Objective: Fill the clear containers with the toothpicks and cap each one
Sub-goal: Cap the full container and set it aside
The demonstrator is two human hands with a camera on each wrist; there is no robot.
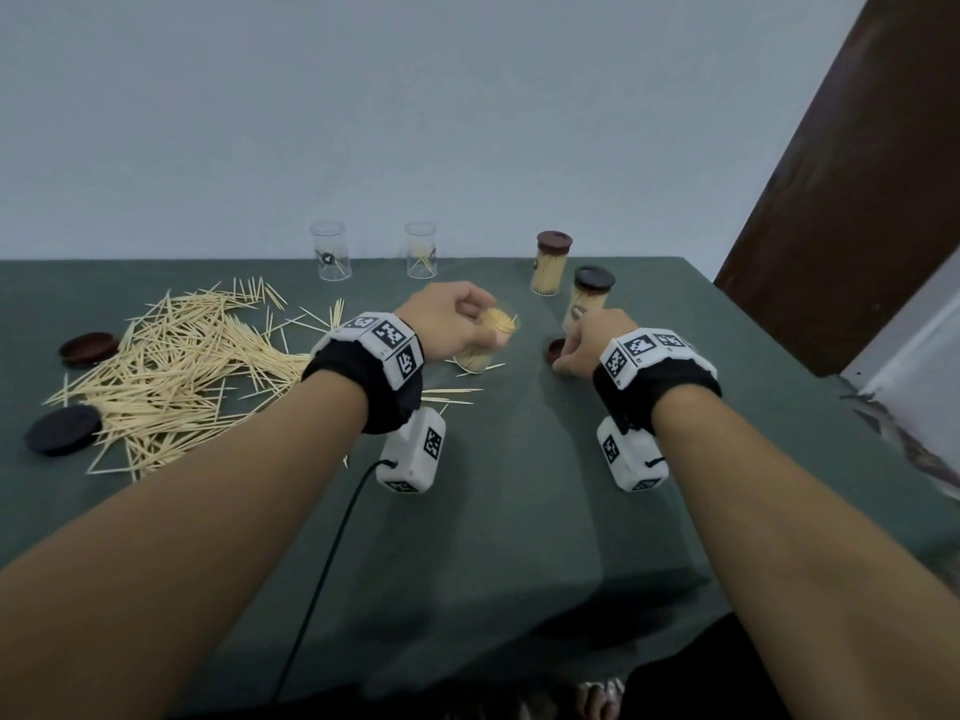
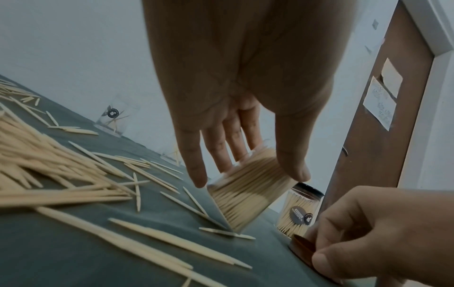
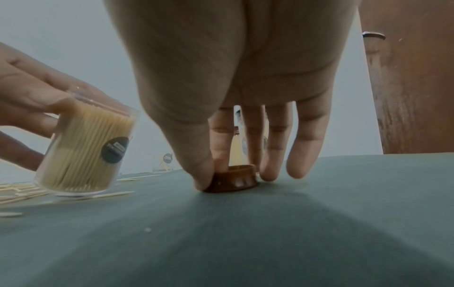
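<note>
Head view: the left hand (image 1: 452,324) grips a full jar (image 1: 485,340) tilted on the green table (image 1: 519,511), and everything else sits around that jar. Two capped jars (image 1: 550,265) stand behind it to the right, two nearly empty jars (image 1: 328,250) behind it to the left, the toothpick pile (image 1: 171,356) and two spare caps (image 1: 88,349) far to its left. So I reckon two are done, one needs its cap, two need filling.

Left wrist view: fingers (image 2: 194,165) and thumb clasp the jar near its rim, its base edge on the cloth.

Right wrist view: just right of the jar, the right hand (image 3: 233,97) pinches a brown cap (image 3: 233,178) lying on the table.
</note>
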